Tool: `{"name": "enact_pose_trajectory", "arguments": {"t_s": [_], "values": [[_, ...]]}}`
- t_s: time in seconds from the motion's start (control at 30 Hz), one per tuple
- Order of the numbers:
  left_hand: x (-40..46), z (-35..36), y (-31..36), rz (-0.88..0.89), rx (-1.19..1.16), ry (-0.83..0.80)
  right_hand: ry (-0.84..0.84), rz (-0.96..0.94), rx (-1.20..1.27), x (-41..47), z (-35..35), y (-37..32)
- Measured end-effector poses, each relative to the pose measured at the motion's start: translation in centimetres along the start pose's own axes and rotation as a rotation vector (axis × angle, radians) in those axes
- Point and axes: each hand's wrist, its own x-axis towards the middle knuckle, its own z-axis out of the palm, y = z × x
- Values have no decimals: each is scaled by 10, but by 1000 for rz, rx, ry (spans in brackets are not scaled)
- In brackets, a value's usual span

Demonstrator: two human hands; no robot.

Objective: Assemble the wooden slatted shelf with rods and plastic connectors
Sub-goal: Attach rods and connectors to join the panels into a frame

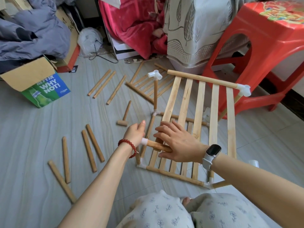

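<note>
A partly built wooden shelf stands on the floor. Its upper slatted panel (199, 111) is tilted, its far rail ending in a white plastic connector (244, 90). A lower slatted panel (172, 173) lies beneath. An upright rod (155, 94) at the back left carries a white connector (154, 74) on top. My left hand (135, 133) holds the near-left corner connector (144, 141), fingers curled round it. My right hand (176, 143) lies flat with straight fingers on the near rail (156, 145) of the upper panel.
Several loose rods (92, 148) lie on the floor to the left, more farther back (102, 83). A small wooden mallet (125, 115) lies near my left hand. A spare slatted panel (148, 84) lies behind. A red plastic stool (269, 51) stands right, a cardboard box (39, 83) left.
</note>
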Motion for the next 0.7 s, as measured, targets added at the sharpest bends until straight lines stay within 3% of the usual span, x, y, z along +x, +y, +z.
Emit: {"name": "enact_pose_trajectory", "arguments": {"t_s": [0.27,0.53,0.7], "values": [[-2,5,8,5,-35,50,151,63,-51,-22,5,1],[-7,14,2,-3,-87,62,187,-41,-101,-17,14,-4],[-9,13,1,-86,-103,-16,117,-56,-77,-21,8,-5]]}}
